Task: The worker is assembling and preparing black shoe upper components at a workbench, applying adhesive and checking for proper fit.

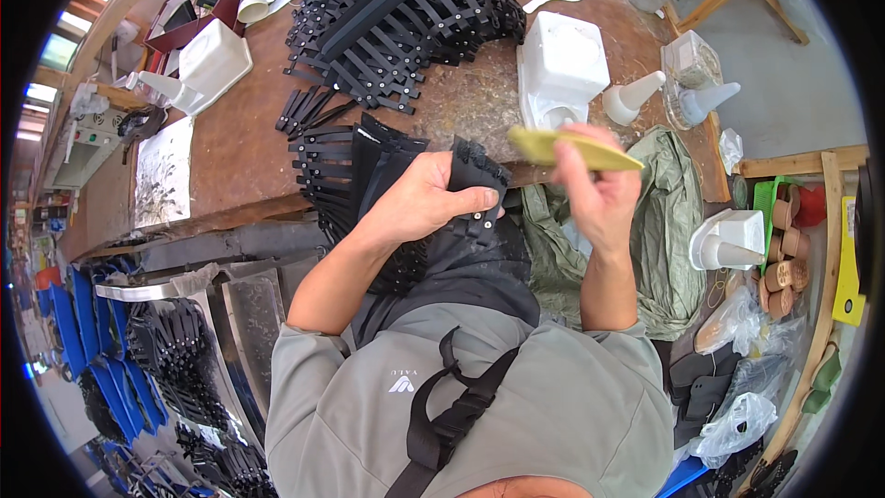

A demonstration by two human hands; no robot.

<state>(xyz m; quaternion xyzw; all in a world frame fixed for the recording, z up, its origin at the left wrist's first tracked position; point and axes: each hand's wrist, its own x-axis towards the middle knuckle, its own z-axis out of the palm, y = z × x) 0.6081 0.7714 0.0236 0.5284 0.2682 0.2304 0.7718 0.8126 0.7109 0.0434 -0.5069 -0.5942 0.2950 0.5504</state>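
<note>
My left hand (415,195) pinches a black strip (472,171) just off the bench's near edge, thumb pressed on top, fingers mostly hidden beneath. My right hand (597,189) grips a yellow tool (576,149) between thumb and fingers, raised beside the strip and apart from it; blur keeps me from saying what kind it is. I judge I'm between strokes, dressing the strip's ragged end. The next move would call for a steady left pinch, that end laid flat, and the tool brought across lightly.

Left of the strip, black straps (324,159) hang over the front of the bench (244,152); a bigger heap (396,32) lies toward its far side. On the bench's right stand a white tub (573,51) and a white cone (634,98). A green sack (668,231) slumps below its near right edge.
</note>
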